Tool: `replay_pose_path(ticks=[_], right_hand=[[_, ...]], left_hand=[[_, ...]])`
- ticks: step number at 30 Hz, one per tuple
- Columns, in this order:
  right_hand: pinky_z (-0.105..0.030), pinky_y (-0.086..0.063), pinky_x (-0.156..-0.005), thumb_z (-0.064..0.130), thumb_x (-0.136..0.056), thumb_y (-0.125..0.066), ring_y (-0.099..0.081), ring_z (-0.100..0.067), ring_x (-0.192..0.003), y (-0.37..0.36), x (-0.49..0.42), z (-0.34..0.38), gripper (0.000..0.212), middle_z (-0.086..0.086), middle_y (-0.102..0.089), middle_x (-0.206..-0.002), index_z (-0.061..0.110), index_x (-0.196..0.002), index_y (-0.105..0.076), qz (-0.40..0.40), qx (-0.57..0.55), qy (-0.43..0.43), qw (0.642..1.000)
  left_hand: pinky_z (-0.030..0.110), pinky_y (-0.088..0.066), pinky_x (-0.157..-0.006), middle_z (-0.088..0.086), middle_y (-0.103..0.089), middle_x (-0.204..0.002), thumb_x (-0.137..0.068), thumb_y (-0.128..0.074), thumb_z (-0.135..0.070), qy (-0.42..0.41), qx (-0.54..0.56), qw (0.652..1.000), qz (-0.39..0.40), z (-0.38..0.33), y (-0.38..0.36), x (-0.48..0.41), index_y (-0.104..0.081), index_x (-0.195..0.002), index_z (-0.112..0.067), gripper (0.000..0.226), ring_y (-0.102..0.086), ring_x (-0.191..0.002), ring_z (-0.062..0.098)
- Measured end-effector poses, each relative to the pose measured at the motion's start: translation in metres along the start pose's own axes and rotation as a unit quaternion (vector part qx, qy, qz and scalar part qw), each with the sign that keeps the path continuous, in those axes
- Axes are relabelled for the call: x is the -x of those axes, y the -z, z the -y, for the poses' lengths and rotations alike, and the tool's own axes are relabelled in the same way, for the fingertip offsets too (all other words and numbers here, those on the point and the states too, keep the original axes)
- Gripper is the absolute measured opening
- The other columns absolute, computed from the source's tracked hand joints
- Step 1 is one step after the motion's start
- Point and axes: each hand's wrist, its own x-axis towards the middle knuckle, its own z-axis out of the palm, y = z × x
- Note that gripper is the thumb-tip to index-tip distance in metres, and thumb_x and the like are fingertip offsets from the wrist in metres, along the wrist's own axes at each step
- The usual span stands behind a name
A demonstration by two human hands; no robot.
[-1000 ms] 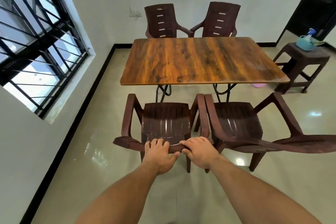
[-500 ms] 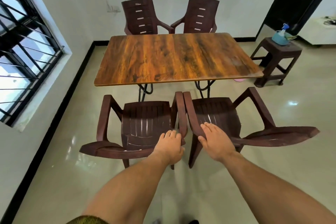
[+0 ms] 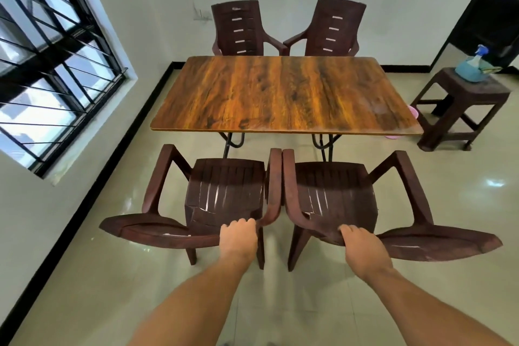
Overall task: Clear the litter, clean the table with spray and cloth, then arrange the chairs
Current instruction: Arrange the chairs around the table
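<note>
Left hand: fingers curled over the top edge of the left near chair, gripping its backrest at the end closest to the neighbouring chair.

Right hand: fingers curled over the top edge of the right near chair, gripping its backrest.

Near chairs: two dark brown plastic armchairs, side by side on the near side of the table, seats facing it, inner armrests touching or nearly so. Front edges of the seats lie just short of the table's near edge.

Table: rectangular, wood-grain top, black metal legs, standing on a pale glossy floor.

Far chairs: two matching brown armchairs on the far side of the table, backs to the white wall, inner arms close together.

Stool: brown plastic, right of the table, well apart from the near chairs. On it a blue spray bottle with a cloth, detail unclear.

Window: black-barred, left of the table.
</note>
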Motion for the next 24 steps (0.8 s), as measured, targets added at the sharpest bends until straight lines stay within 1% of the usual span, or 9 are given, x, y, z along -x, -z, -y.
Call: replay_pose_path(ticks=[3,8,11,19,24], right_hand=[[-0.035,-0.046,-0.091,0.009,-0.095,-0.039,-0.057,-0.022,-0.114,0.002,-0.007,0.005,0.039,0.003,-0.059,-0.125,0.025,-0.129,-0.048,0.002,0.006,0.004,1.000],[-0.035,-0.045,-0.094,0.007,-0.097,-0.042,-0.055,-0.023,-0.117,0.002,-0.012,0.009,0.042,0.002,-0.058,-0.130,0.025,-0.135,-0.046,0.000,-0.009,0.027,1.000],[-0.035,-0.044,-0.097,0.005,-0.097,-0.039,-0.054,-0.022,-0.118,-0.002,-0.011,0.003,0.045,0.003,-0.057,-0.131,0.025,-0.136,-0.047,0.001,-0.021,0.042,0.999],[-0.037,-0.046,-0.097,0.001,-0.095,-0.037,-0.056,-0.023,-0.114,-0.004,-0.006,0.000,0.046,0.002,-0.061,-0.124,0.025,-0.131,-0.052,-0.005,-0.042,0.047,0.998],[-0.038,-0.047,-0.097,0.002,-0.095,-0.039,-0.058,-0.023,-0.111,-0.007,-0.006,0.000,0.040,0.000,-0.062,-0.121,0.022,-0.126,-0.054,0.008,-0.043,0.063,0.997]], left_hand=[[0.041,-0.042,-0.092,0.001,-0.067,-0.113,-0.097,-0.038,-0.007,-0.001,-0.004,1.000,-0.010,-0.002,0.000,-0.004,-0.059,-0.114,-0.022,0.031,-0.061,-0.111,0.027],[0.040,-0.041,-0.093,0.001,-0.067,-0.112,-0.095,-0.037,-0.005,-0.018,0.013,1.000,-0.014,-0.003,0.002,0.003,-0.059,-0.115,-0.022,0.035,-0.061,-0.110,0.027],[0.041,-0.044,-0.094,0.001,-0.067,-0.109,-0.093,-0.040,-0.004,-0.030,0.032,0.999,-0.021,0.000,-0.001,0.008,-0.061,-0.115,-0.022,0.035,-0.062,-0.107,0.027],[0.041,-0.045,-0.096,0.001,-0.066,-0.113,-0.093,-0.043,-0.004,-0.042,0.040,0.998,-0.013,0.003,0.001,0.010,-0.061,-0.120,-0.024,0.038,-0.062,-0.109,0.027],[0.042,-0.045,-0.097,0.002,-0.066,-0.114,-0.093,-0.044,-0.003,-0.040,0.035,0.999,-0.007,-0.002,0.001,0.010,-0.060,-0.120,-0.021,0.037,-0.062,-0.110,0.028]])
